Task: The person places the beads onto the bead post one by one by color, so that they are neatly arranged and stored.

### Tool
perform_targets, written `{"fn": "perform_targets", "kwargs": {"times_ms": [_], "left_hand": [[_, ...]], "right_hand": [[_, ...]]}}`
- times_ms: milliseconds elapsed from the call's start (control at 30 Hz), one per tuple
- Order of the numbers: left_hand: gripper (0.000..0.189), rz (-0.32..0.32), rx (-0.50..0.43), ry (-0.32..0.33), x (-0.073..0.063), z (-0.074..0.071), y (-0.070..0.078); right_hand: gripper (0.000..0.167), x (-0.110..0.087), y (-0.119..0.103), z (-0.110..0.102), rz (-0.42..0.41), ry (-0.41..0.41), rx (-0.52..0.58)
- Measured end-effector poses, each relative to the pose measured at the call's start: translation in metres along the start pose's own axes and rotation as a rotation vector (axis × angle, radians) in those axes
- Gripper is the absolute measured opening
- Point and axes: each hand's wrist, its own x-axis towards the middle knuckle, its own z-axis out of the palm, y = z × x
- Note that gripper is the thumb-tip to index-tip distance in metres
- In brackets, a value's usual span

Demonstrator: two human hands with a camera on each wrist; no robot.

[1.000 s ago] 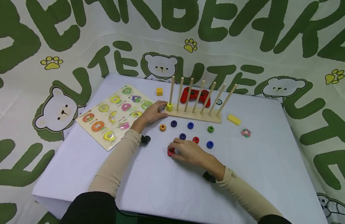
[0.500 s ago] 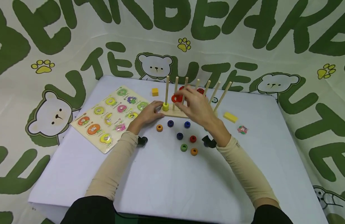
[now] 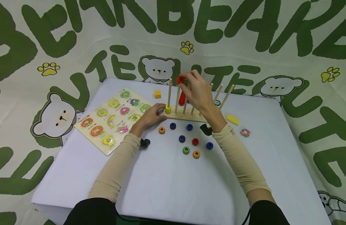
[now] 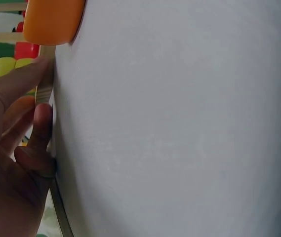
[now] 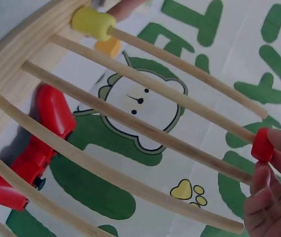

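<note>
My right hand (image 3: 200,93) pinches a red bead (image 5: 262,144) between thumb and fingers. The bead is at the top end of the second peg (image 5: 155,93) from the left. My left hand (image 3: 150,117) grips the left end of the wooden peg stand (image 3: 187,117), thumb in front. Yellow beads (image 5: 93,23) sit at the foot of the leftmost peg. In front of the stand lie loose beads: dark blue (image 3: 173,126), blue (image 3: 189,127), red (image 3: 195,142), green (image 3: 185,150) and orange (image 3: 196,154). The right hand and forearm hide part of the stand in the head view.
A fruit puzzle board (image 3: 114,120) lies left of the stand. Behind the stand is a red game controller (image 5: 34,153). A yellow cube (image 3: 157,94) lies back left, a yellow block (image 3: 233,119) and a small flowery piece (image 3: 245,133) to the right. A printed cloth hangs behind.
My right hand has picked up the red bead from the table front and lifted it forward to the top of the second peg. The left hand stays at the stand's left end.
</note>
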Motion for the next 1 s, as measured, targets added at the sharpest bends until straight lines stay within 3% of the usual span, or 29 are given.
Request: {"fn": "perform_targets", "kwargs": {"times_ms": [500,700,833,900,1000], "left_hand": [[0.069,-0.016,-0.006,-0.008,-0.001,0.0,0.001],[0.068,-0.01,-0.003,-0.002,0.0,0.002,-0.001],[0.068,-0.006,0.007,-0.001,0.0,0.003,-0.001],[0.068,-0.005,0.012,-0.003,0.0,0.002,0.0],[0.069,-0.008,0.015,-0.002,-0.001,-0.001,0.002]], "right_hand": [[0.036,0.002,0.001,0.002,0.113,-0.126,0.001],[0.042,-0.005,0.001,0.002,0.1,-0.081,-0.016],[0.035,-0.025,0.002,-0.005,0.052,-0.035,-0.005],[0.029,-0.043,0.004,-0.009,0.035,-0.093,-0.015],[0.024,-0.075,0.009,-0.013,0.045,-0.328,-0.068]]}}
